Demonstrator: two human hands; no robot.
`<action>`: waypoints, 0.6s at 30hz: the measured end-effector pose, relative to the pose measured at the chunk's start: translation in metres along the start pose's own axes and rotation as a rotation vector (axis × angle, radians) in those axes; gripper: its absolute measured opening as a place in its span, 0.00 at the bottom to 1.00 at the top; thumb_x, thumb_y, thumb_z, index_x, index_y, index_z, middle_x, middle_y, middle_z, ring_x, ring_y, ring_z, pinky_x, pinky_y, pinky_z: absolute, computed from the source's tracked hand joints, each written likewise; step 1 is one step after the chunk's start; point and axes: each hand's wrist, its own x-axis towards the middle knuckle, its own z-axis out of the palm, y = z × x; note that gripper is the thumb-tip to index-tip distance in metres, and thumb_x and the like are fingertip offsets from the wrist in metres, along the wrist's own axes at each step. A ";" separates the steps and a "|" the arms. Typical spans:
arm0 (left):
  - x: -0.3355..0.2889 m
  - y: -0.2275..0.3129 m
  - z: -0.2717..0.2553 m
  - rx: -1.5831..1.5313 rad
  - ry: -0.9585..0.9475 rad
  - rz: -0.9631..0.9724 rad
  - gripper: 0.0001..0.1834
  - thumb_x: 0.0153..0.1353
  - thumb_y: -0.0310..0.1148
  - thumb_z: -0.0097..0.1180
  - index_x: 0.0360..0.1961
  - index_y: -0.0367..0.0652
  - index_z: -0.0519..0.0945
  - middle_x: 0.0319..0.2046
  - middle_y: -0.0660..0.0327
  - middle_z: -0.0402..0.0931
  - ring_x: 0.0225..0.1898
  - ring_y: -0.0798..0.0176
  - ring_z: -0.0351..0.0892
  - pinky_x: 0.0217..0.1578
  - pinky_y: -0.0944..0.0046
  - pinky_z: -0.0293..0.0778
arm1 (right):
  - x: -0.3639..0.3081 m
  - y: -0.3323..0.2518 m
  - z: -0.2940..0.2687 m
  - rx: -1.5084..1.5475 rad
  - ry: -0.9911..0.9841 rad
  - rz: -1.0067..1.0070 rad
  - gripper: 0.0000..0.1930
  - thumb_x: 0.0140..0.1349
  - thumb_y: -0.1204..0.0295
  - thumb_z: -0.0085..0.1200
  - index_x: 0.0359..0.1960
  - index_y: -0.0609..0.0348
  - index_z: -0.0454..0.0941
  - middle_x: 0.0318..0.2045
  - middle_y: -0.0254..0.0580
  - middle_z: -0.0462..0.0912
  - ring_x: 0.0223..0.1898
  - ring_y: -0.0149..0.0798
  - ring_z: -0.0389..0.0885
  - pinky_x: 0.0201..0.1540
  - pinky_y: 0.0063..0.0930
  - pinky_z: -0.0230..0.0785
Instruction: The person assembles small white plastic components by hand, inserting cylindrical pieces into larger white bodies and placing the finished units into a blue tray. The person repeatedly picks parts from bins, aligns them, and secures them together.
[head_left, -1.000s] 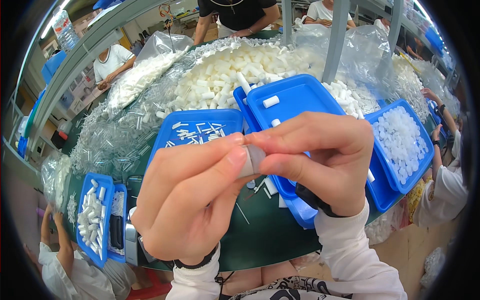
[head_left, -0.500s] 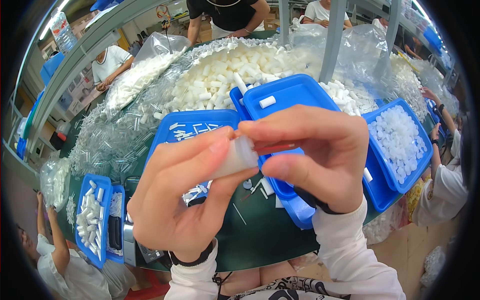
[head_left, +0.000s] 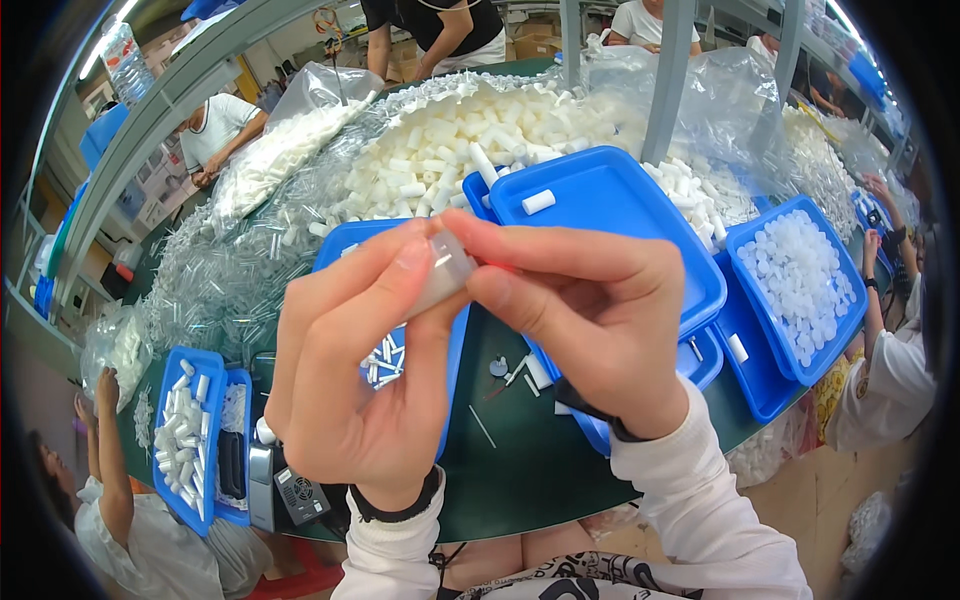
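A short, whitish translucent plastic tube, clear toward its upper end, is raised above the table and tilted. My left hand is closed round its body, with fingers and thumb on either side. The index finger and thumb of my right hand pinch the tube's upper right end. A trace of red shows between those right fingers; most of that thin piece is hidden. Below the left hand, a blue tray holds small white sticks, partly covered by the hand.
A large blue tray bears one white cylinder. Behind it lies a heap of white cylinders. Clear tubes are piled left. White pieces fill a right-hand tray. A grey post rises behind. Other people work around the table.
Both hands have shifted slightly, the right one leftward, closing its thumb in against the tube. The thin red piece seen before in the right fingers is now mostly hidden.
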 end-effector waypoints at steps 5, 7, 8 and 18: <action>0.005 -0.006 0.001 0.021 -0.057 0.091 0.15 0.42 0.15 0.61 0.35 0.34 0.77 0.39 0.47 0.75 0.41 0.57 0.76 0.41 0.64 0.72 | -0.001 -0.001 0.008 0.197 0.060 0.119 0.25 0.52 0.84 0.55 0.54 0.68 0.65 0.43 0.55 0.77 0.46 0.38 0.76 0.49 0.27 0.69; 0.007 -0.004 -0.003 0.004 -0.117 0.063 0.17 0.42 0.15 0.61 0.37 0.34 0.77 0.41 0.48 0.75 0.43 0.57 0.75 0.41 0.64 0.73 | 0.002 -0.002 0.010 0.260 0.101 0.152 0.30 0.52 0.83 0.55 0.58 0.68 0.59 0.43 0.56 0.77 0.47 0.40 0.76 0.50 0.28 0.69; 0.008 -0.006 -0.008 -0.029 -0.127 0.038 0.18 0.42 0.15 0.61 0.38 0.34 0.76 0.41 0.48 0.75 0.43 0.58 0.75 0.41 0.65 0.73 | 0.003 -0.001 0.008 0.261 0.097 0.134 0.30 0.52 0.83 0.55 0.58 0.67 0.59 0.43 0.57 0.77 0.47 0.41 0.76 0.50 0.29 0.69; 0.008 -0.004 -0.015 -0.424 -0.018 -0.278 0.19 0.43 0.16 0.62 0.36 0.36 0.69 0.38 0.47 0.75 0.40 0.60 0.76 0.38 0.67 0.74 | 0.005 -0.001 0.001 0.253 0.076 0.058 0.29 0.53 0.84 0.53 0.58 0.68 0.58 0.44 0.58 0.76 0.50 0.45 0.73 0.49 0.33 0.70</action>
